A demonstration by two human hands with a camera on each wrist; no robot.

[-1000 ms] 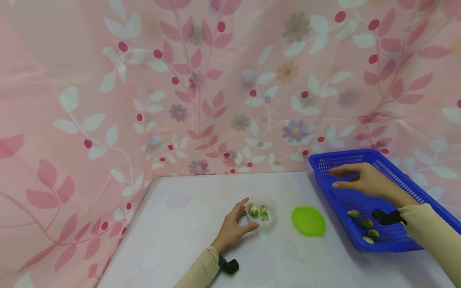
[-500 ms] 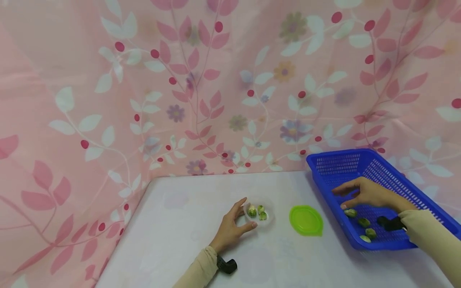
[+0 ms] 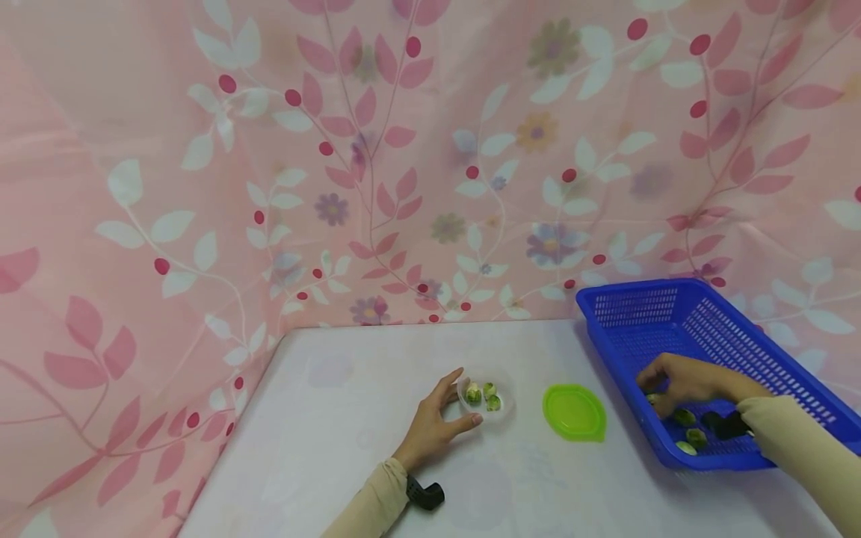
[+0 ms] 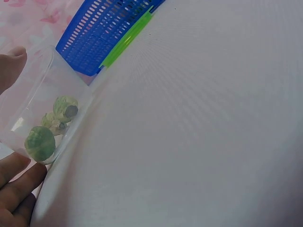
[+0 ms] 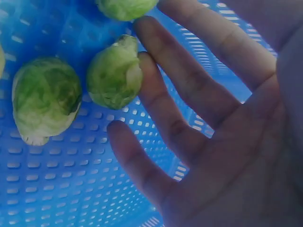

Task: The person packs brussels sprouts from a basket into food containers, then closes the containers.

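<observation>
My left hand (image 3: 433,426) holds a small clear plastic container (image 3: 503,407) on the table, thumb on the near side and fingers round the far side. Several halved or small Brussels sprouts (image 4: 40,143) lie inside it. My right hand (image 3: 693,381) reaches down into the blue basket (image 3: 622,381) at its left side. In the right wrist view its fingers are spread and fairly straight, their tips beside a Brussels sprout (image 5: 116,73) and another sprout (image 5: 125,7) at the top edge. The thumb's tip is out of that view. More sprouts (image 3: 696,438) lie in the basket.
A bright green lid (image 3: 574,412) lies on the white table (image 3: 336,448) between the container and the basket. A pink floral curtain (image 3: 430,187) hangs behind the table and along its left side. A black strap device (image 3: 425,495) sits on the left wrist.
My right hand has lowered from above the basket to the sprouts at its near left. The left hand stays on the container; lid and basket have not moved.
</observation>
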